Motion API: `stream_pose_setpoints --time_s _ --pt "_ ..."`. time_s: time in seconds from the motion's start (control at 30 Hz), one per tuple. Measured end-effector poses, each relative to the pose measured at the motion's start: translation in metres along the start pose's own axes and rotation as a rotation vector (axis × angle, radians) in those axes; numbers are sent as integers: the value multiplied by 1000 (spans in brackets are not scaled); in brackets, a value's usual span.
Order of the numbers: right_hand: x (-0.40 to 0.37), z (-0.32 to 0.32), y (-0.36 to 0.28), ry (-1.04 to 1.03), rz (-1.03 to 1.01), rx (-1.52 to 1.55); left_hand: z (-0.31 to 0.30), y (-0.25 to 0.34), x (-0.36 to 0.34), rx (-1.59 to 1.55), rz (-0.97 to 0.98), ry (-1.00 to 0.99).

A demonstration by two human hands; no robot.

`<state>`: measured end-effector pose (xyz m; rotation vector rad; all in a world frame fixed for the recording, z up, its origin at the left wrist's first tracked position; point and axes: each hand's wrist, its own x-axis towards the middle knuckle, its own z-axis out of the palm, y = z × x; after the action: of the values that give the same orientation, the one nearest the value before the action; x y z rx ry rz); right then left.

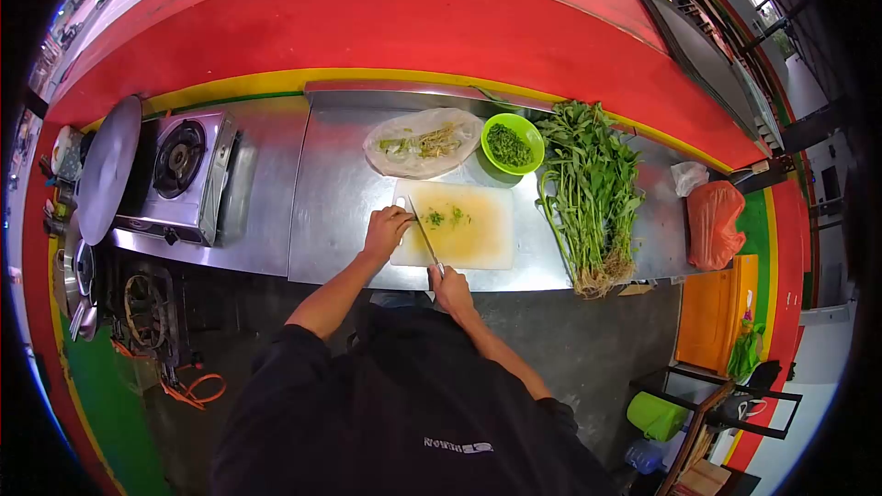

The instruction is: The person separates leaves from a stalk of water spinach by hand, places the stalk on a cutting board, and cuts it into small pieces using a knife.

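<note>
A knife (424,233) lies across the left part of a yellowish cutting board (487,239), its handle in my right hand (451,288) at the board's front edge. My left hand (390,226) is at the board's left edge, fingers pressed together beside the blade; what they pinch is too small to name. Chopped green bits (446,218) lie on the board to the right of the blade. Behind the board stands a green bowl (492,162) holding chopped greens (508,144). Left of the bowl, a clear plastic bag (386,162) holds stems and roots.
A large bunch of leafy greens (593,184) with roots lies right of the board. Farther right is a red plastic bag (715,225). At the left are a gas stove (216,186) and a large round metal lid (108,170). A red wall (395,28) runs behind the steel counter (331,211).
</note>
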<state>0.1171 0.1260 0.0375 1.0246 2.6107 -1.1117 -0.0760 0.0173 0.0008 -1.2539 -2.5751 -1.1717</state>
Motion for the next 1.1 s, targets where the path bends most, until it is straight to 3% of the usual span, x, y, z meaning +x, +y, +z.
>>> stream_pose_setpoints --time_s 0.13,0.43,0.77,1.1 --pt "-2 -1 -3 -11 -9 -3 4 -3 3 -36 -40 -43" --pt "17 7 -13 54 -32 -45 -4 4 3 69 89 7" --pt "2 7 0 27 -15 16 -12 8 2 -79 59 -33" --pt "19 8 -17 57 -44 -24 -15 4 4 76 137 -108"
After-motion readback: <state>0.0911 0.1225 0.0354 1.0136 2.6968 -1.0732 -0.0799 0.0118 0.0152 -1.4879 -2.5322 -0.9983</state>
